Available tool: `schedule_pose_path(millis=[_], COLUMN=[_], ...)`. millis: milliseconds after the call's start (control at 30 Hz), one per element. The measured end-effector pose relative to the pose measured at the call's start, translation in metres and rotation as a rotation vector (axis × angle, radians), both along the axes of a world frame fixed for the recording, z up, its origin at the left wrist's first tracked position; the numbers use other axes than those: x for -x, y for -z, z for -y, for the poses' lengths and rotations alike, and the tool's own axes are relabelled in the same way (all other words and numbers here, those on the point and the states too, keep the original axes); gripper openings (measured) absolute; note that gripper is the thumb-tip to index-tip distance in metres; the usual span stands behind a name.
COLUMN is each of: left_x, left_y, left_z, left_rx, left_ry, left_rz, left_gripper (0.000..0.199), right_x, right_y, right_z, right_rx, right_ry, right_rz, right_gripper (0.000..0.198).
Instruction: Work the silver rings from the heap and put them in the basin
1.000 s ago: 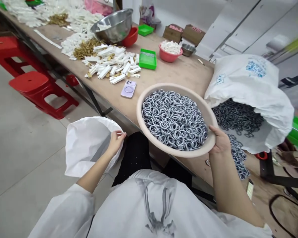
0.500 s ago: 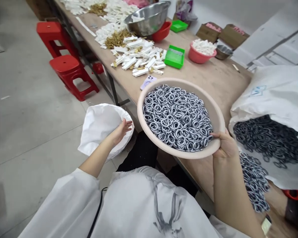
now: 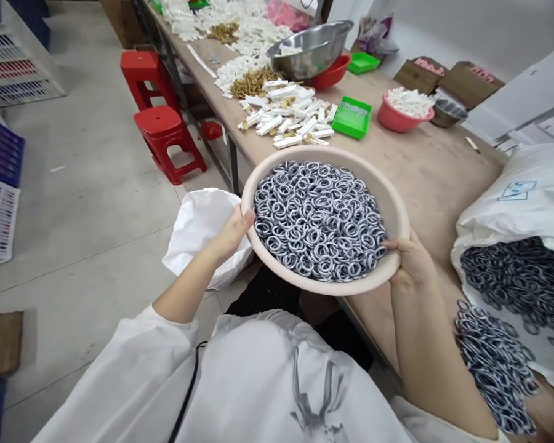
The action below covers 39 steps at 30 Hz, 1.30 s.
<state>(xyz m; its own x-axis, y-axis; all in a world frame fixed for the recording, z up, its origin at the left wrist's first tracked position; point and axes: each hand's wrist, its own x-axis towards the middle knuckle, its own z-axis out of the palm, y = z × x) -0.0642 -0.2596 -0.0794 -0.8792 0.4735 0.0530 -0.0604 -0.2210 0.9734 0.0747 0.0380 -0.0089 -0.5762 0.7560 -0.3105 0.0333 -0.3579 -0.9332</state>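
A pale pink plastic basin (image 3: 286, 271) full of grey metallic-looking rings (image 3: 323, 215) is held up in front of my body, over the table's near edge. My left hand (image 3: 233, 232) grips its left rim, thumb on top and fingers hidden beneath. On the right rim my right hand (image 3: 413, 261) is closed, with the thumb inside against the rings. Below and behind my left hand a white sack (image 3: 191, 224) stands open on the floor. More rings lie in a heap (image 3: 493, 363) on the table at right, by the mouth of a white woven bag (image 3: 530, 197) holding darker rings.
The brown table (image 3: 425, 172) carries white parts (image 3: 295, 114), a green tray (image 3: 352, 117), a steel bowl (image 3: 311, 52) and a red bowl (image 3: 399, 120) of white pieces. Red stools (image 3: 166, 138) stand on the floor left of it. Plastic crates (image 3: 0, 147) are at far left.
My left hand, which was open and apart from the basin, has come to its left rim and closed on it. The basin has shifted slightly left. The view has turned left.
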Motion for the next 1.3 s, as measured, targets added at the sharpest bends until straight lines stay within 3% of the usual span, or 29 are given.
schedule_pose_path(millis=[200,433,667,900,1300], left_x=[-0.019,-0.052,-0.073,-0.097,-0.088], left_y=[-0.012,-0.008,0.011,0.043,0.081], left_z=[0.010,0.070,0.125,0.140,0.139], left_rx=[-0.012,0.023,0.030,0.229,0.417], left_ry=[-0.184,-0.468,-0.706,-0.701,-0.629], left_rz=[0.156,0.313,0.495,0.527,0.409], left_gripper=[0.056,0.049,0.048,0.041,0.035], right_x=[0.006,0.022,0.034,0.011,-0.038], right_y=[0.000,-0.004,0.028,0.044,0.064], right_z=[0.020,0.069,0.128,0.131,0.108], right_rx=[-0.034,-0.031,0.055,0.061,0.048], right_ry=[-0.042,-0.297,-0.434,-0.410,-0.316], right_rz=[-0.009,-0.032,0.000,0.111,0.225], right_gripper=[0.058,0.065,0.067,0.062,0.062])
